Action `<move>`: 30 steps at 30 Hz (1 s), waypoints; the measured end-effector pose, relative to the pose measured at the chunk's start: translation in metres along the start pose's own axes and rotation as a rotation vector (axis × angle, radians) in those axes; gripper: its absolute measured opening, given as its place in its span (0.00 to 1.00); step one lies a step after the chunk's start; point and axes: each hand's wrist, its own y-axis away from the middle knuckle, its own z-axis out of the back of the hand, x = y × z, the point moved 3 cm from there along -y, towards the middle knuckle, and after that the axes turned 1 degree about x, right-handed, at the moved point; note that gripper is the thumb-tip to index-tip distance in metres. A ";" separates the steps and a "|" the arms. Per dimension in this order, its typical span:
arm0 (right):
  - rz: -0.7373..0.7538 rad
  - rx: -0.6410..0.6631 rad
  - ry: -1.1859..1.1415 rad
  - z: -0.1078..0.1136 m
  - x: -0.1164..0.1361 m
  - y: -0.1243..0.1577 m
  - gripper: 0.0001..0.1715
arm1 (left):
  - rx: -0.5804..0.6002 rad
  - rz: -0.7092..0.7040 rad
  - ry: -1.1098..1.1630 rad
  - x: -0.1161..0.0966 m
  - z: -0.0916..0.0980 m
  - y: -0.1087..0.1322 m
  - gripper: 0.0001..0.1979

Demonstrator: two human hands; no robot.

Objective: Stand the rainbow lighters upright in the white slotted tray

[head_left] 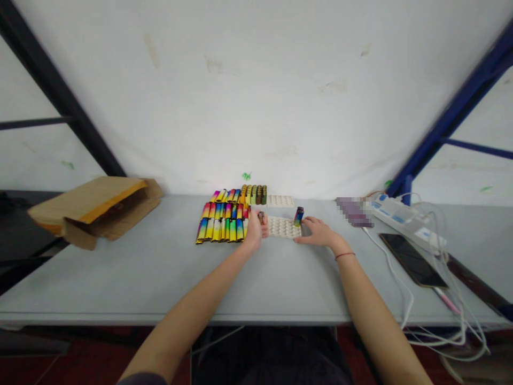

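A white tray with round holes (pixel 282 227) lies on the grey table (pixel 160 278) between my hands. My left hand (pixel 255 231) is closed around a small dark lighter (pixel 261 216) at the tray's left edge. My right hand (pixel 318 231) rests on the table at the tray's right edge, its fingers pinched on a rainbow-coloured lighter (pixel 298 216) standing upright there. Several rows of rainbow-coloured lighters (pixel 222 224) lie flat just left of my left hand. More lighters (pixel 252 193) stand upright behind them.
A second white tray (pixel 280 201) lies behind the first. An open cardboard box (pixel 96 208) lies on its side at the far left. At the right are a power strip (pixel 396 211), a dark phone (pixel 412 259) and white cables (pixel 404 294). A white wall stands behind.
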 end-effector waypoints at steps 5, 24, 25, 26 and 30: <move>0.007 -0.012 -0.008 0.000 -0.001 0.000 0.40 | -0.023 -0.054 0.024 -0.001 0.002 0.000 0.27; 0.006 -0.041 -0.005 -0.002 0.000 -0.002 0.43 | 0.050 -0.080 -0.058 0.013 -0.004 -0.004 0.22; 0.012 -0.057 -0.007 -0.003 0.000 -0.003 0.44 | 0.063 -0.111 -0.111 0.014 -0.006 -0.005 0.20; 0.022 -0.078 -0.010 -0.004 -0.001 -0.005 0.44 | 0.076 -0.160 -0.173 0.016 -0.008 -0.006 0.17; 0.088 -0.168 -0.054 -0.010 -0.005 -0.012 0.46 | 0.183 -0.455 -0.467 0.011 -0.019 -0.008 0.10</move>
